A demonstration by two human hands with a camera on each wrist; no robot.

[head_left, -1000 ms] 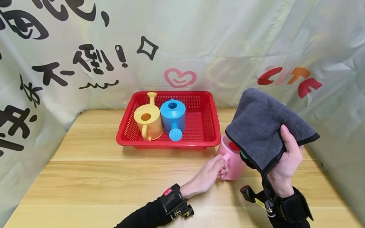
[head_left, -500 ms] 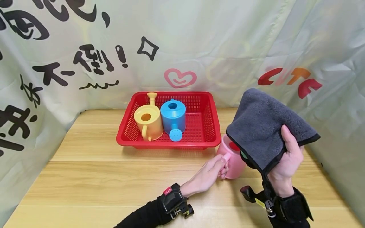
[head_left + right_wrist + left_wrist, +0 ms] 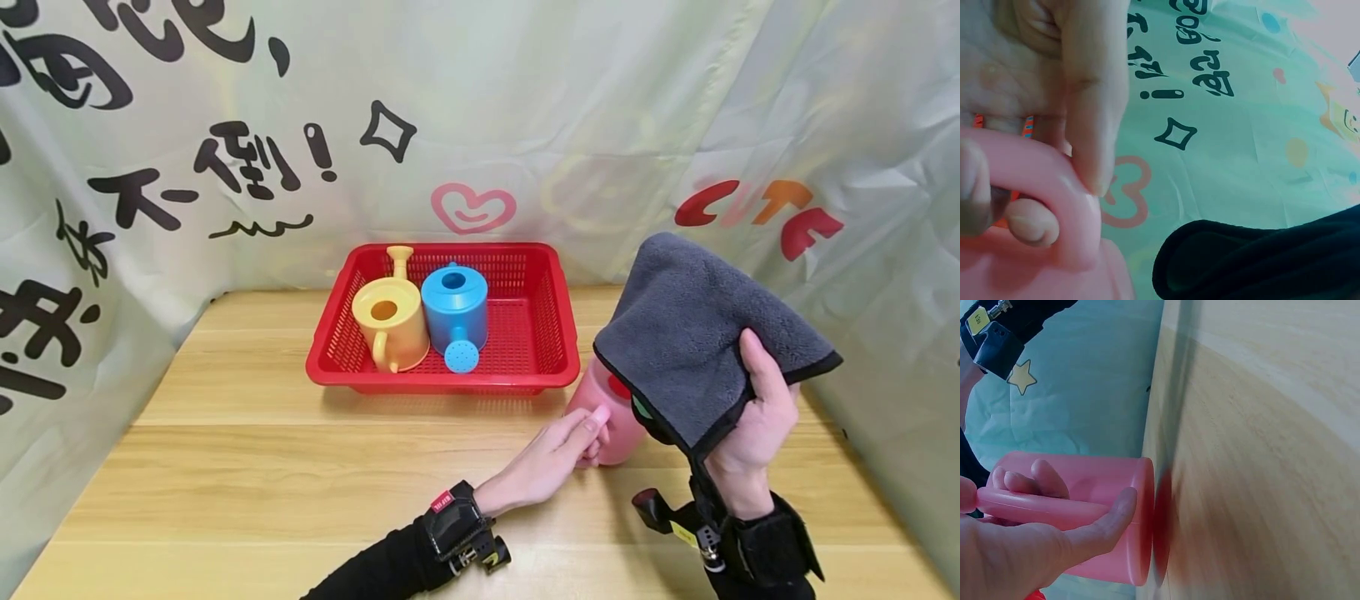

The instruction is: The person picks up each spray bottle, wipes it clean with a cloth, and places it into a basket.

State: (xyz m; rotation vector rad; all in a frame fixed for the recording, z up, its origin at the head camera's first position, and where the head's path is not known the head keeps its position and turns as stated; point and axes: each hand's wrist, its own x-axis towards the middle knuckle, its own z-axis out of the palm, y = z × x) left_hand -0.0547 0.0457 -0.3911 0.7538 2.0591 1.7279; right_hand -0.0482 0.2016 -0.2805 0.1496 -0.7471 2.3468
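My left hand point(image 3: 542, 463) grips the handle of a pink watering can point(image 3: 619, 433), fingers curled round it. In the left wrist view the thumb lies along the handle and a thin gap shows between the can's base point(image 3: 1145, 519) and the table. My right hand point(image 3: 759, 425) holds a folded grey cloth point(image 3: 697, 333) with black edging, thumb on top. The cloth hangs in front of the can and hides its right side and any spout. In the right wrist view the pink handle point(image 3: 1035, 162) is close, with the cloth's dark edge point(image 3: 1260, 256) below right.
A red plastic basket point(image 3: 442, 378) stands at the back of the wooden table point(image 3: 300, 483). Inside it, on the left and middle, are a yellow watering can point(image 3: 405, 325) and a blue watering can point(image 3: 457, 308). A printed white curtain point(image 3: 585, 100) closes off the back and sides.
The base of the pink watering can has risen slightly in the head view, and the can tilts a little. My left hand keeps its grip; my right hand and the cloth stay nearly still.
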